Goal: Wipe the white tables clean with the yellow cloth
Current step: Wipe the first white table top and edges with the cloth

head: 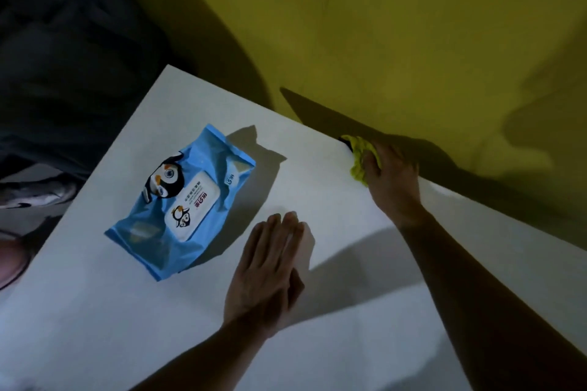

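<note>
A white table [333, 343] fills the lower part of the head view. At its far right edge my right hand [392, 181] presses a bunched yellow cloth [358, 157] against the rim, fingers curled over it. My left hand [270, 267] lies flat on the tabletop near the middle, fingers straight and held together, holding nothing.
A blue pack of wet wipes [181, 200] with a penguin picture lies on the table left of my left hand. A yellow wall [381, 25] runs close behind the far edge. At the left are a dark-clothed person's leg and a shoe [35, 197].
</note>
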`<action>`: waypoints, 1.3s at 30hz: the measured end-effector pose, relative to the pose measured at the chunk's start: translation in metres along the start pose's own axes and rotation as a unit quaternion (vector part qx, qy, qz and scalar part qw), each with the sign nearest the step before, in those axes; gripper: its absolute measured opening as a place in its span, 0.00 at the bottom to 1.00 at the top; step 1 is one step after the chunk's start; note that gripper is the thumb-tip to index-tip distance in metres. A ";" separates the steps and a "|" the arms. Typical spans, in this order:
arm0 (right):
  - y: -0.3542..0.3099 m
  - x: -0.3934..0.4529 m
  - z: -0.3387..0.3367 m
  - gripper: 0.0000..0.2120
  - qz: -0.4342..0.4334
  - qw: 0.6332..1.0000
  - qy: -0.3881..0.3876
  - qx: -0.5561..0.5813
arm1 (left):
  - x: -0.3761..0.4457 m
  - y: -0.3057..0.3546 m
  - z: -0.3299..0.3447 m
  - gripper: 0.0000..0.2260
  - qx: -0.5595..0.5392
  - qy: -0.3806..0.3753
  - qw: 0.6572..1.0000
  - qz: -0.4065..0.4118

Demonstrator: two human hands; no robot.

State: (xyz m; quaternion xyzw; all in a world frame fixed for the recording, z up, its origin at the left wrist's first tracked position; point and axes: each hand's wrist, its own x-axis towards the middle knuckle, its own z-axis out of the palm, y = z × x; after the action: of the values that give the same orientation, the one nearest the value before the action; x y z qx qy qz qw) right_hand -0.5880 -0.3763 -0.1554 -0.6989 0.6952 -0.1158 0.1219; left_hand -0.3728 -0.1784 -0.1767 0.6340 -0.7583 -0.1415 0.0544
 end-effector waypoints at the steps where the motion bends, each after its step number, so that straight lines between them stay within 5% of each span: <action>1: -0.009 0.001 0.005 0.20 0.007 1.000 0.006 -0.009 | 0.000 0.001 -0.001 0.36 0.003 -0.007 1.000 -0.002; 10: -0.112 0.032 0.047 0.20 -0.068 0.998 0.007 0.003 | 0.003 -0.003 0.002 0.33 0.020 -0.017 1.000 0.005; 20: 0.076 -0.029 -0.020 0.19 0.050 0.996 0.065 -0.020 | 0.001 -0.001 0.004 0.32 0.025 0.011 0.999 0.016; 26: 0.054 -0.027 -0.010 0.20 0.121 0.988 0.090 -0.017 | 0.000 0.001 0.001 0.32 0.041 0.017 0.999 0.018; 33: -0.021 -0.007 0.016 0.15 0.026 0.996 0.084 0.017 | 0.001 -0.002 0.003 0.33 0.050 0.029 0.998 0.015; 39: 0.086 -0.029 -0.019 0.24 0.041 0.996 0.075 0.009 | 0.001 0.002 -0.003 0.32 0.050 0.023 0.998 0.019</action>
State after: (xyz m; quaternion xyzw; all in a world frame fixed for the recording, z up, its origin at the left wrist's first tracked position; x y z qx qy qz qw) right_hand -0.6758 -0.3482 -0.1657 -0.6583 0.7291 -0.1693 0.0797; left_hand -0.3741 -0.1796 -0.1738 0.6246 -0.7748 -0.0876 0.0432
